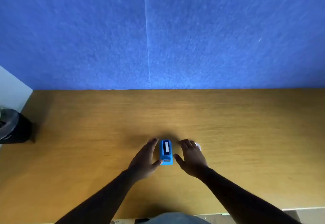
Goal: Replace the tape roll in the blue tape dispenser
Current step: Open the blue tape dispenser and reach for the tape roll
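The blue tape dispenser (166,152) stands on the wooden desk (105,127), with a white roll showing in its top slot. My left hand (145,158) is open just to its left, the thumb tip touching or nearly touching the dispenser's near left corner. My right hand (191,157) hovers open just to the right, a small gap from the dispenser. A clear tape roll (198,146) lies on the desk past my right hand, mostly hidden behind the fingers.
A blue felt partition (158,30) rises along the desk's far edge. A black bin with a liner (12,127) stands beside the desk's left end. The desk's near edge runs just below my forearms.
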`<act>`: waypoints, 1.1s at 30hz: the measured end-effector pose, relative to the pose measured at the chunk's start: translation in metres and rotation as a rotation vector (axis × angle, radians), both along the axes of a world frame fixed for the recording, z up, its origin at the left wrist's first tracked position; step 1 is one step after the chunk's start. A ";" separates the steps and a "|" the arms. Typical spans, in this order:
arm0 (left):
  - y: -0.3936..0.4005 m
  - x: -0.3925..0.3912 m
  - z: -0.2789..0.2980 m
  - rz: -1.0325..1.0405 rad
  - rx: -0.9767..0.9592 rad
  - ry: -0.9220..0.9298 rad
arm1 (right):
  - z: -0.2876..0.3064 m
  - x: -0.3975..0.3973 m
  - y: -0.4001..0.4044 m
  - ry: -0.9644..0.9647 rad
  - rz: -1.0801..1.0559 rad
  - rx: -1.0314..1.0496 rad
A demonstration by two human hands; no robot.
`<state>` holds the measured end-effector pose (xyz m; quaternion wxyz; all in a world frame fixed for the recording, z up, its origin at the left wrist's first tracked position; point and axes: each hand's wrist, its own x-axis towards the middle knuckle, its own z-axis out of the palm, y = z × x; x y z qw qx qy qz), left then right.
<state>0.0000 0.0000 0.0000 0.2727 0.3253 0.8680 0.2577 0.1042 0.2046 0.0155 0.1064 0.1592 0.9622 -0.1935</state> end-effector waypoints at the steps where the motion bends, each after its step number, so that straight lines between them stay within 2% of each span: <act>1: 0.002 0.001 -0.001 -0.012 0.036 -0.027 | -0.002 0.000 -0.001 -0.003 -0.005 -0.033; 5: 0.008 0.003 0.000 -0.031 0.064 -0.136 | -0.001 0.002 -0.006 -0.014 -0.027 -0.092; 10: 0.015 0.004 -0.001 0.033 0.060 -0.019 | -0.002 0.000 -0.008 -0.010 -0.048 -0.118; 16: 0.017 0.002 -0.006 0.071 0.051 0.010 | 0.005 -0.016 -0.010 0.064 -0.133 -0.262; 22: 0.017 0.003 -0.010 0.084 0.064 0.018 | 0.007 -0.030 -0.014 0.012 0.004 -0.174; 33: 0.018 0.002 -0.010 0.086 0.087 0.011 | 0.009 -0.044 -0.016 -0.020 0.019 -0.024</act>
